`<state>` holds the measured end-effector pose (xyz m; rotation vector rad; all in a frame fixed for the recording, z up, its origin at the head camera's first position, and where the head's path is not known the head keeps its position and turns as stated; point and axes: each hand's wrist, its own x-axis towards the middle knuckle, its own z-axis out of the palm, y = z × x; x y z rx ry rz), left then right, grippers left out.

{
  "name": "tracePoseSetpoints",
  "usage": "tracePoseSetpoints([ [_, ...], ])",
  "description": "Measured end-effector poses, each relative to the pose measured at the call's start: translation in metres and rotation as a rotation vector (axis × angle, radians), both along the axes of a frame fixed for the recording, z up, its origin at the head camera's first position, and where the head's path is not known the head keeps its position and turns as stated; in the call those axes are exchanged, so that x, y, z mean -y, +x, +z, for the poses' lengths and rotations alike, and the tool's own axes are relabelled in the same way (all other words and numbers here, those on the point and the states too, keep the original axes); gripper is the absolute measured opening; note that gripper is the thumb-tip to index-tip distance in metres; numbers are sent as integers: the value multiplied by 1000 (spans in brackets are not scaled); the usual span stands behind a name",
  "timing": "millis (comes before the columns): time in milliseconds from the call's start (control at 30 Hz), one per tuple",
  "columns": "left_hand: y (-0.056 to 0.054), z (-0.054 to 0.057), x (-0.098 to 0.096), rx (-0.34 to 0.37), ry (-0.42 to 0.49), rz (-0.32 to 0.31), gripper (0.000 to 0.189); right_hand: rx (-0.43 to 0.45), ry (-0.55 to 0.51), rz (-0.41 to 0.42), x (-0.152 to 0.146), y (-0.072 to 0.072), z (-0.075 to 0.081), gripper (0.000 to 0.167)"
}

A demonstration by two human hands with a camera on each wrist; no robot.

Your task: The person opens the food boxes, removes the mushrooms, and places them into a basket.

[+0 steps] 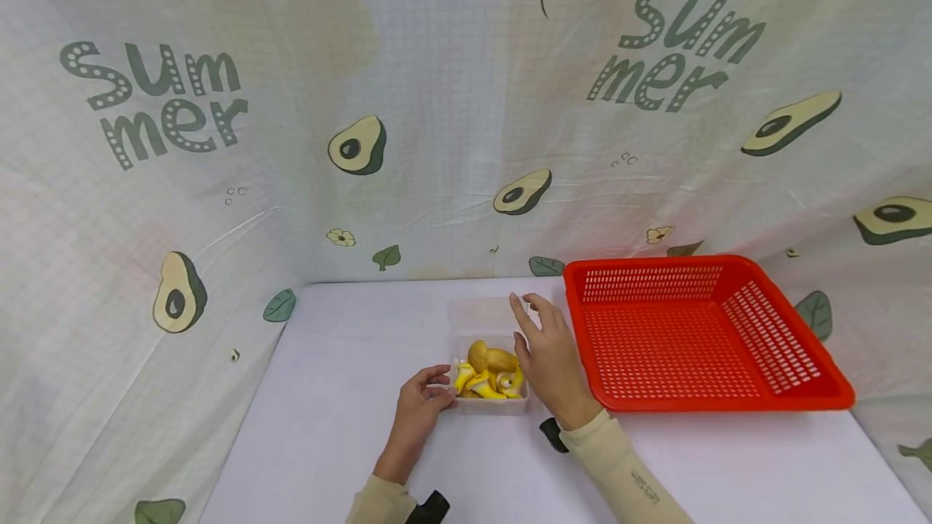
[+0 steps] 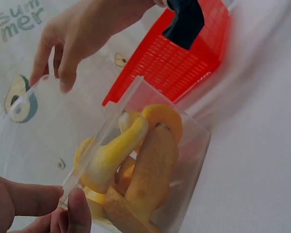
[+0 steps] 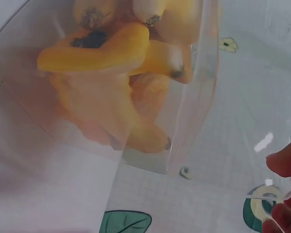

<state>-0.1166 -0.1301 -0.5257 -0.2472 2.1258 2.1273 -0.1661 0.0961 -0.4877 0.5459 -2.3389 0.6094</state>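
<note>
A clear plastic box (image 1: 489, 406) stands on the table with its see-through lid (image 1: 476, 315) raised at the back. Inside lie several yellow mushrooms (image 2: 150, 170) with pale stems; darker ends show through the wall in the right wrist view. My left hand (image 1: 422, 407) is at the box's left side, thumb and forefinger pinching its rim in the left wrist view. Over the right side, my right hand (image 1: 552, 358) holds the lid's edge, its thumb (image 3: 285, 159) on one side and fingertips on the other.
A red slotted plastic basket (image 1: 717, 404) stands to the right of the box, close to my right forearm. The white table (image 1: 342, 395) meets a hanging cloth (image 1: 437, 103) printed with avocados and lettering along its back and sides.
</note>
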Motion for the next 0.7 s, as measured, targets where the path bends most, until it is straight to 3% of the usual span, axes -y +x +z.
tracePoseSetpoints([
  [233, 0, 2, -2, 22, 18, 17, 46, 45, 47, -22, 1, -1, -3, 79],
  [700, 0, 2, -1, 42, 32, 19, 46, 183, 67, -38, 3, -9, -6, 88],
])
